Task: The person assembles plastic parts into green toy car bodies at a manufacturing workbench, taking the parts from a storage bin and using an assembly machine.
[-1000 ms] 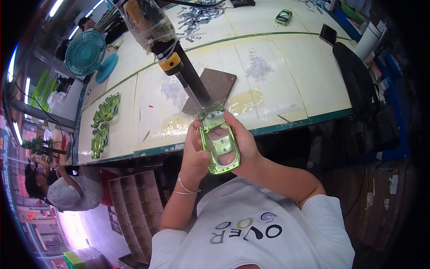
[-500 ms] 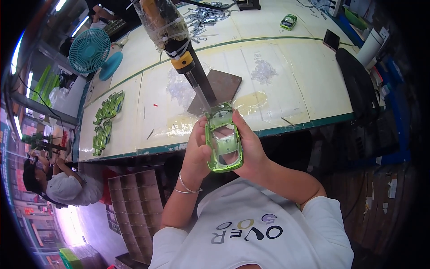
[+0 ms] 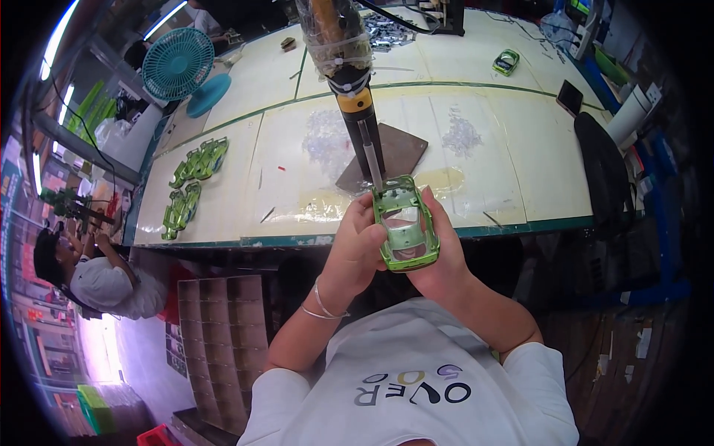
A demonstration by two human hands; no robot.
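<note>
Both hands grip a shiny green toy car body shell (image 3: 406, 236) with open window gaps, just in front of the table's near edge. My left hand (image 3: 358, 249) closes on its left side, the thumb lying along the rim. Around the right side wrap the fingers of my right hand (image 3: 445, 253). A slim metal rod (image 3: 371, 157) comes down from a hanging tool (image 3: 355, 100) with a yellow collar and a plastic-wrapped upper part. The rod's tip meets the shell's far left corner; exact contact is hard to make out. Behind it lies a brown square plate (image 3: 401, 149).
Several green car shells (image 3: 195, 167) stand in rows at the table's left. Clear small bits (image 3: 462, 134) lie in piles beside the plate. Another green car (image 3: 506, 62) sits far right, near a phone (image 3: 570, 97). A teal fan (image 3: 178, 65) stands far left; a person (image 3: 104, 279) works beyond.
The view has shifted, so the table and tool appear farther right. The shell is tilted a little differently in both hands, with the rod still at its far left corner.
</note>
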